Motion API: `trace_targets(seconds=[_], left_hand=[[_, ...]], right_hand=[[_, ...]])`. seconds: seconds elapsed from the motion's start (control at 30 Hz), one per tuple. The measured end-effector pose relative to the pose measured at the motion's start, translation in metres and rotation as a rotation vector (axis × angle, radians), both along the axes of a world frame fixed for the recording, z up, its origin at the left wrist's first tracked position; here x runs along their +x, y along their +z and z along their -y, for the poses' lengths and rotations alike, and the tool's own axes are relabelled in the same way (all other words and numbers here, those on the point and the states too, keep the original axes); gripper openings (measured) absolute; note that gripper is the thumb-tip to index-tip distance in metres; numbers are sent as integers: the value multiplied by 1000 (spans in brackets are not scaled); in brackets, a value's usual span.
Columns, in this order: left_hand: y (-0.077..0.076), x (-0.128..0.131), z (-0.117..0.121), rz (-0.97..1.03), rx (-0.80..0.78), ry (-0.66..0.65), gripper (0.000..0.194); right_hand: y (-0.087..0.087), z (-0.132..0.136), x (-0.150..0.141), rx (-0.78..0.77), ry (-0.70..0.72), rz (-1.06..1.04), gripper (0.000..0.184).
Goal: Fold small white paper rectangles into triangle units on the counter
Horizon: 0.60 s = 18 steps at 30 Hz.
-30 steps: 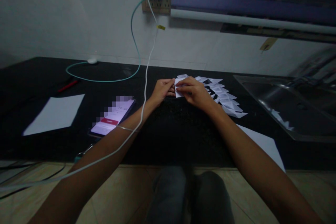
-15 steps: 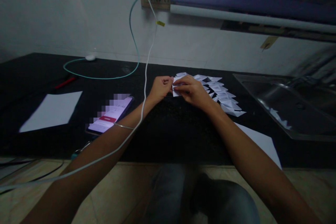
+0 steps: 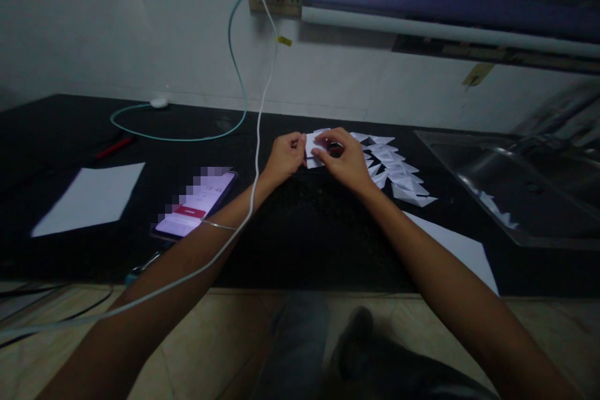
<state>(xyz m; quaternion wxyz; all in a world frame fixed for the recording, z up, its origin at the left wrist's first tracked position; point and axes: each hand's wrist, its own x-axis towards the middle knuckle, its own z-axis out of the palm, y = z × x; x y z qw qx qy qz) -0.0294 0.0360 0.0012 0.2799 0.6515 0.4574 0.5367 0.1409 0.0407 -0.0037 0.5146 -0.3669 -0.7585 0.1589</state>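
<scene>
A small folded piece of white paper (image 3: 315,144) is held between my two hands above the dark countertop. My left hand (image 3: 287,154) pinches its left edge with thumb and curled fingers. At its right side, the thumb and fingers of my right hand (image 3: 345,157) grip the paper, forming a rounded gap. Just behind and to the right of that hand lie several folded white paper triangles (image 3: 396,165), overlapping in rows. A larger white sheet (image 3: 457,247) lies partly under my right forearm.
A lit phone (image 3: 194,206) lies beside my left forearm, which a white cable (image 3: 257,156) crosses. Farther left are a white sheet (image 3: 91,200) and a red pen-like object (image 3: 114,148). A metal sink (image 3: 497,200) is at right; a teal cable (image 3: 187,139) loops behind.
My right hand has shifted its grip, with thumb and fingers now spread around the paper's right side. The paper's upper layer appears folded over. My right leg below has moved.
</scene>
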Motion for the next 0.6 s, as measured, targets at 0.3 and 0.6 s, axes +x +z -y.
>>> trace_targets(seconds=[0.3, 0.6], left_hand=[[-8, -1, -5, -26, 55, -17, 36], [-10, -2, -3, -6, 19, -98, 33]], right_hand=[[-2, -4, 4, -609, 179, -240, 38], [-1, -3, 6, -459, 106, -202, 25]])
